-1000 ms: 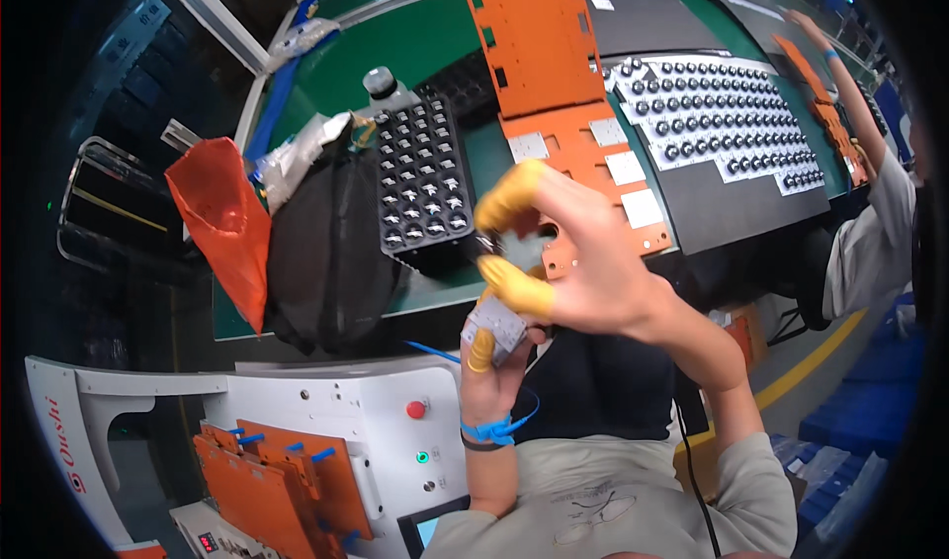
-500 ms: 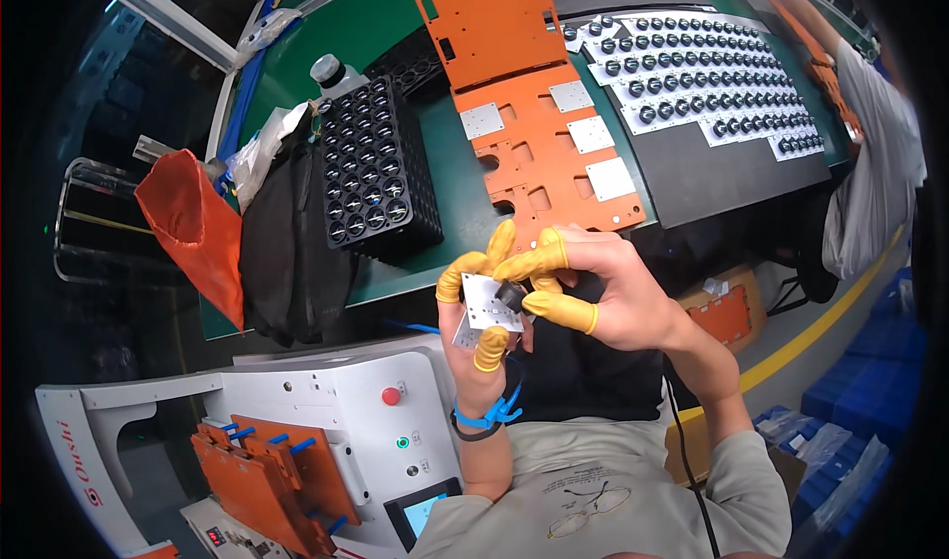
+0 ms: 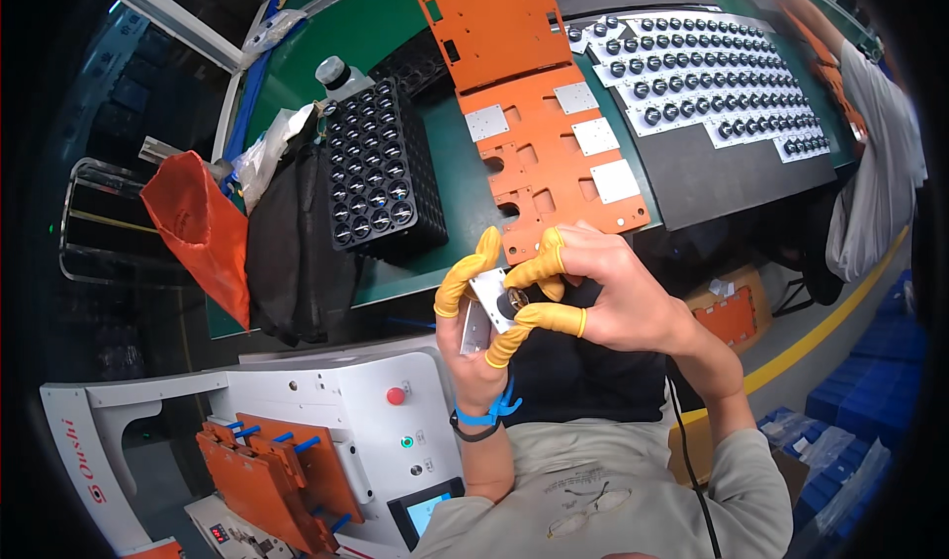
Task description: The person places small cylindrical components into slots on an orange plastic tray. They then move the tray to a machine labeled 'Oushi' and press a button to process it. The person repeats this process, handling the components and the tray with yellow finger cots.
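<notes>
My left hand point(image 3: 478, 379), in yellow finger cots, pinches a small white square plate point(image 3: 486, 292) with holes, tilted in front of my body. Another flat grey-white piece point(image 3: 474, 328) shows behind it, against the palm. With yellow-covered thumb and fingers, my right hand point(image 3: 628, 297) grips a short black cylindrical part point(image 3: 512, 304) with a shiny round face. That part sits against the plate's face; whether it is fastened cannot be seen. Just beyond both hands lies an orange fixture board point(image 3: 524, 178) bearing several bare white plates point(image 3: 614, 180).
Left of the board stands a black tray point(image 3: 427, 198) of round parts. On the right, a dark mat point(image 3: 732, 191) carries rows of white plates with black parts point(image 3: 727, 129). A white machine point(image 3: 346, 386) stands lower left. Another person's sleeve point(image 3: 875, 164) is at far right.
The plate has turned in my left hand, and the black part now shows its round face. My left thumb has moved in beside the right fingers. The view has shifted slightly.
</notes>
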`<act>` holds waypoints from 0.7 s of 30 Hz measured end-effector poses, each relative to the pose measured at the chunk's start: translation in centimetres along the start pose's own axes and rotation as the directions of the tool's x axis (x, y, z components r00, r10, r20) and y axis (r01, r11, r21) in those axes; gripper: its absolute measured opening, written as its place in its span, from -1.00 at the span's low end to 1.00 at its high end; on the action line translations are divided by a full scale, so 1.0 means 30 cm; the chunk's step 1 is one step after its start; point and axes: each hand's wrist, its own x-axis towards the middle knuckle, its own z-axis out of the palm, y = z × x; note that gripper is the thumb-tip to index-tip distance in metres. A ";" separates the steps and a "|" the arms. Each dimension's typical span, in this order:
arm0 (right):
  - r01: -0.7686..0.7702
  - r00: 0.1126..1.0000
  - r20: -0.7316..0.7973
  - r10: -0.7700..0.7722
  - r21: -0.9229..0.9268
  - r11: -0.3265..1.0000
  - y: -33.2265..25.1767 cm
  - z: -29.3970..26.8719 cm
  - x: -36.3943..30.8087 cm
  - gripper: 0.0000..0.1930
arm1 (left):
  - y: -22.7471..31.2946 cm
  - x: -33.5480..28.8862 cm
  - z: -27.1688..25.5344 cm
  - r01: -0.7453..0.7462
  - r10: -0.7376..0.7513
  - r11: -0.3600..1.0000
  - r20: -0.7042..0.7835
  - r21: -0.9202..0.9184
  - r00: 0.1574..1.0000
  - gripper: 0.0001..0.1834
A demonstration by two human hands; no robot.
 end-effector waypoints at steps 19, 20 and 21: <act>0.276 0.869 -0.240 -0.433 -0.492 0.826 0.044 -0.012 -0.079 -0.50 | 0.021 -0.027 0.103 0.510 -0.458 0.774 0.224 -0.376 0.860 -0.19; 0.289 0.833 -0.260 -0.488 -0.549 0.785 0.052 -0.017 -0.086 -0.50 | 0.012 -0.033 0.111 0.554 -0.481 0.731 0.273 -0.400 0.833 -0.17; 0.297 0.795 -0.273 -0.542 -0.603 0.740 0.059 -0.018 -0.099 -0.48 | 0.010 -0.039 0.122 0.594 -0.501 0.666 0.321 -0.451 0.804 -0.16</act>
